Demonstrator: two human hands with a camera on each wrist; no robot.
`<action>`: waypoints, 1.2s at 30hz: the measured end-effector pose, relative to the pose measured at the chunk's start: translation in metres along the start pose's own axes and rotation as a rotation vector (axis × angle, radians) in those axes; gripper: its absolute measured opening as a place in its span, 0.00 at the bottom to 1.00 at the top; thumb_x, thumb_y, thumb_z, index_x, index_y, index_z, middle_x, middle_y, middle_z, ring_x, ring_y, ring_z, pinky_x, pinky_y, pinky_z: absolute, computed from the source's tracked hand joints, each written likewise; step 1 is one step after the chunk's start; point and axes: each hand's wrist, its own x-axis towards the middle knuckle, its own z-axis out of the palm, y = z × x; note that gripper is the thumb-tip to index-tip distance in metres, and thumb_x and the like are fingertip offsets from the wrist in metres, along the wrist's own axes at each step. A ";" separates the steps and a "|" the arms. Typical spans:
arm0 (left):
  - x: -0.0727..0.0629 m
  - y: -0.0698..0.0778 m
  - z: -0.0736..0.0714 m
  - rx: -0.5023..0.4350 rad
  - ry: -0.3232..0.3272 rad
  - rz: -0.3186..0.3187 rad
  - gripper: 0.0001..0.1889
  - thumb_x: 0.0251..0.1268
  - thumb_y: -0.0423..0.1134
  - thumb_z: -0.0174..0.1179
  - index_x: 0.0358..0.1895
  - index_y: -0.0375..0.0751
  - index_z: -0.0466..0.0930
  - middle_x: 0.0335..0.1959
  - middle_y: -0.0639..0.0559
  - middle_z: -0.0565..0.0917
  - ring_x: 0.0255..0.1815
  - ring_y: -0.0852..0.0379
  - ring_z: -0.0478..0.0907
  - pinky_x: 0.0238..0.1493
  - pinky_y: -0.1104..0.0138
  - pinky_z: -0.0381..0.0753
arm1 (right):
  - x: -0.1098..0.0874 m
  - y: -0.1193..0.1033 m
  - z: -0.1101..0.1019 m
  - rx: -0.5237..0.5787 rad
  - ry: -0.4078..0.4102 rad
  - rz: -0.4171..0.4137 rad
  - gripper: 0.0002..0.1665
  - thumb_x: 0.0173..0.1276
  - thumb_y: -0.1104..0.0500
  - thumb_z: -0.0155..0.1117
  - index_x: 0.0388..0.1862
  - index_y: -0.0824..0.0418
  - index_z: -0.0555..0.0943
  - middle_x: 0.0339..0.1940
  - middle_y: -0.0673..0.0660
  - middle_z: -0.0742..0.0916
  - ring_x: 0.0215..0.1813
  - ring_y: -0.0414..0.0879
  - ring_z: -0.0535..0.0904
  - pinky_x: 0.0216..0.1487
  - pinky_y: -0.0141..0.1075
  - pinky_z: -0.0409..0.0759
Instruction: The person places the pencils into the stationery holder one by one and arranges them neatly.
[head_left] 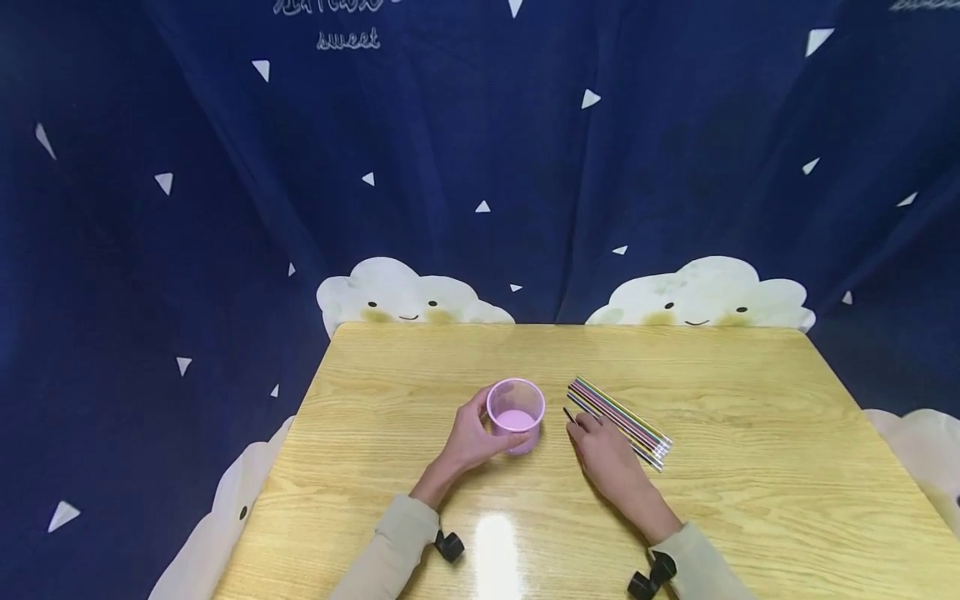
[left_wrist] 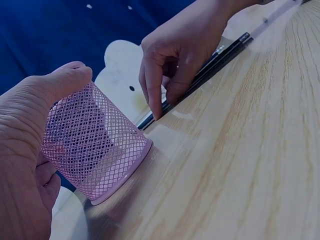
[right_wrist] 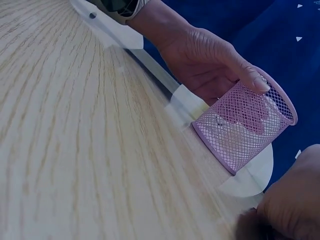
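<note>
A pink mesh pen holder (head_left: 516,417) stands upright on the wooden table, its round floor showing through the open top. My left hand (head_left: 474,437) grips it from the left, thumb on the near side; in the left wrist view the thumb lies near the rim of the pen holder (left_wrist: 100,145). To the right, several striped pencils (head_left: 622,417) lie side by side at a slant. At their near side my right hand (head_left: 611,467) pinches a dark pencil (left_wrist: 220,62) between thumb and fingers, low over the table. Part of that pencil is hidden under the hand.
The wooden table (head_left: 420,367) ends at a dark blue curtain (head_left: 480,150) with white triangles and smiling clouds. A bright light reflection (head_left: 497,550) lies on the tabletop near the front. Each wrist carries a small black camera (head_left: 450,546).
</note>
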 end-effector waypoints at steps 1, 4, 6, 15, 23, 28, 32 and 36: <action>0.000 0.000 0.000 0.001 0.001 0.000 0.46 0.44 0.40 0.85 0.72 0.45 0.75 0.67 0.38 0.81 0.69 0.38 0.76 0.72 0.45 0.74 | 0.000 0.000 0.000 0.002 0.009 -0.001 0.05 0.64 0.69 0.64 0.38 0.66 0.84 0.38 0.64 0.85 0.32 0.59 0.78 0.32 0.47 0.78; -0.001 -0.001 0.000 0.002 0.005 0.005 0.46 0.44 0.41 0.85 0.72 0.46 0.75 0.66 0.38 0.81 0.69 0.38 0.76 0.72 0.45 0.74 | -0.001 -0.001 0.001 -0.004 0.026 0.001 0.03 0.63 0.70 0.65 0.36 0.66 0.83 0.37 0.65 0.85 0.29 0.59 0.76 0.29 0.46 0.76; -0.001 -0.002 0.001 -0.003 0.005 0.013 0.46 0.44 0.41 0.85 0.72 0.45 0.75 0.66 0.38 0.81 0.68 0.37 0.77 0.72 0.44 0.74 | -0.001 0.000 0.003 -0.003 0.030 0.003 0.03 0.62 0.70 0.67 0.36 0.66 0.83 0.37 0.66 0.85 0.29 0.60 0.76 0.29 0.46 0.77; -0.001 -0.001 0.001 -0.030 -0.002 0.012 0.45 0.44 0.39 0.84 0.72 0.42 0.74 0.65 0.34 0.80 0.68 0.35 0.76 0.72 0.44 0.74 | -0.004 0.000 0.001 0.049 -0.055 0.079 0.15 0.58 0.68 0.74 0.45 0.66 0.87 0.45 0.66 0.87 0.42 0.61 0.81 0.43 0.51 0.84; 0.000 0.000 0.000 -0.041 0.001 0.011 0.46 0.44 0.37 0.84 0.72 0.39 0.74 0.65 0.33 0.81 0.66 0.34 0.78 0.70 0.44 0.75 | 0.001 0.001 -0.001 0.184 -0.058 0.145 0.14 0.59 0.72 0.70 0.45 0.67 0.88 0.43 0.65 0.87 0.44 0.60 0.84 0.46 0.52 0.86; 0.000 0.000 -0.001 -0.053 0.001 0.014 0.46 0.44 0.37 0.83 0.72 0.37 0.74 0.64 0.32 0.81 0.64 0.33 0.79 0.68 0.43 0.77 | 0.002 0.001 -0.007 0.261 -0.084 0.219 0.16 0.58 0.71 0.70 0.46 0.68 0.89 0.46 0.64 0.87 0.46 0.58 0.85 0.46 0.51 0.86; 0.001 0.000 -0.001 -0.089 0.004 0.007 0.45 0.43 0.34 0.84 0.71 0.37 0.75 0.64 0.32 0.81 0.64 0.33 0.79 0.68 0.42 0.77 | 0.004 0.001 -0.013 0.313 -0.080 0.247 0.16 0.59 0.72 0.69 0.47 0.67 0.89 0.48 0.63 0.87 0.47 0.56 0.86 0.44 0.49 0.87; 0.001 -0.001 -0.002 -0.101 0.007 0.007 0.45 0.42 0.31 0.84 0.70 0.36 0.76 0.64 0.33 0.81 0.64 0.33 0.79 0.69 0.41 0.76 | 0.009 0.002 -0.020 0.363 -0.061 0.249 0.16 0.63 0.74 0.68 0.50 0.67 0.88 0.50 0.61 0.88 0.50 0.55 0.86 0.47 0.49 0.87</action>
